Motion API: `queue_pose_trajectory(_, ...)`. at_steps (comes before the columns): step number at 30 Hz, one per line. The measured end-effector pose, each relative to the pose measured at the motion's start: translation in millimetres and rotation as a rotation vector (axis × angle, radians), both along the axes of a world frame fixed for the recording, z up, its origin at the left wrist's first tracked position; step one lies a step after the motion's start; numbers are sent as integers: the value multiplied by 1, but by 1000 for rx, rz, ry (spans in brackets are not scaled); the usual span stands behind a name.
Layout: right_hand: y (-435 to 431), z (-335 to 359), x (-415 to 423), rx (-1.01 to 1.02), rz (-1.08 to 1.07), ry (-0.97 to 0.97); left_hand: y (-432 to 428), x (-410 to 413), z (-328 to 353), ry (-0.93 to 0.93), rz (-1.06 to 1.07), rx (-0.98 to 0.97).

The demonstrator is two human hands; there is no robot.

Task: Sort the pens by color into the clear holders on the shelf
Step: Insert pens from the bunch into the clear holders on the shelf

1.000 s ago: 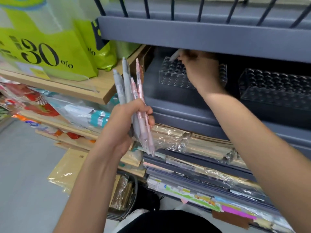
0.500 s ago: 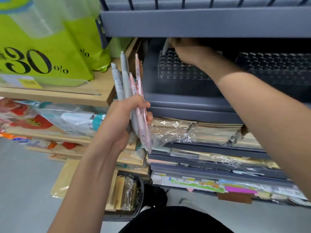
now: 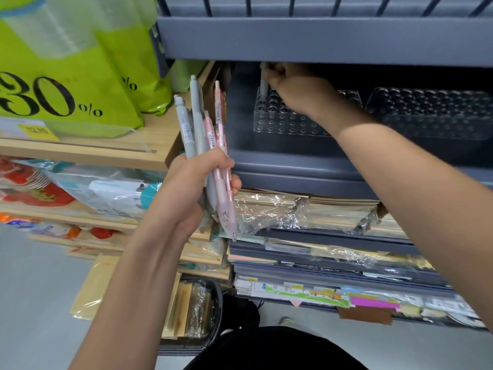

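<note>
**Grey pen now upright at the left holder's back corner**

The right hand (image 3: 296, 86) is reaching under the upper ledge of the grey shelf (image 3: 293, 161), with its fingers curled round the top of a grey pen (image 3: 263, 85). A second ago that pen was tilted above the holder. Now it stands nearly upright, with its lower end down at the back-left corner of the left clear holder (image 3: 280, 121) (how deep it sits in a hole cannot be made out). The hand itself has barely moved along the shelf and has only turned the pen straight.

The right clear holder (image 3: 432, 116) stands beside the first on the same shelf, apart from it, and no pens show in it.

The left hand (image 3: 186, 190) is held in front of the shelf, lower and to the left, closed firmly round a bundle of pens (image 3: 205, 134). The grey ones fan out on its left and the pink ones on its right, with their tips pointing down past the palm. The bundle looks the same as it did a second ago, with the same grip and the same spread.

Left of the grey shelf, a green bag (image 3: 66, 84) printed "30%" sits on a wooden shelf (image 3: 149, 148). Below the holders lie stacks of wrapped notebooks (image 3: 306, 209). The view has moved a little closer to the shelf, so the holders look larger.
</note>
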State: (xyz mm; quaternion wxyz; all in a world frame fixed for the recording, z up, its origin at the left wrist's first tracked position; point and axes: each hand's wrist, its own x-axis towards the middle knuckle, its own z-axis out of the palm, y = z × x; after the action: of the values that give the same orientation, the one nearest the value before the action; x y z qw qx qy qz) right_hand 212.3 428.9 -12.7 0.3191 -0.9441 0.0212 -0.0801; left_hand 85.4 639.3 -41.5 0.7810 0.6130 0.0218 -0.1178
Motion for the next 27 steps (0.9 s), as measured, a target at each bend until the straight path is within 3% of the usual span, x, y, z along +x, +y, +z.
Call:
queue_pose_trajectory(7, 0, 4, -7, -15, -2, 5, -5, 4, -5, -29, 6, 22)
queue_pose_trajectory(9, -1, 6, -18, -9, -50, -188, -7, 3, -5, -33, -1, 16)
queue_pose_trajectory(11, 0, 9, -39, 172, -44, -392, -11, 2, -5, -31, -2, 21)
queue_pose_trajectory(14, 6, 12, -70, 561, 150, -178, -18, 1, -5, -14, -9, 10)
queue_pose_trajectory(18, 1, 7, -89, 653, 314, -14, -36, -3, -5, -11, -32, -10)
queue_pose_trajectory(23, -19, 4, -93, 646, 343, 102, -59, -7, -6, -77, -92, 37)
queue_pose_trajectory(27, -38, 4, -96, 768, 286, 107, -79, -8, -6, -52, -34, 25)
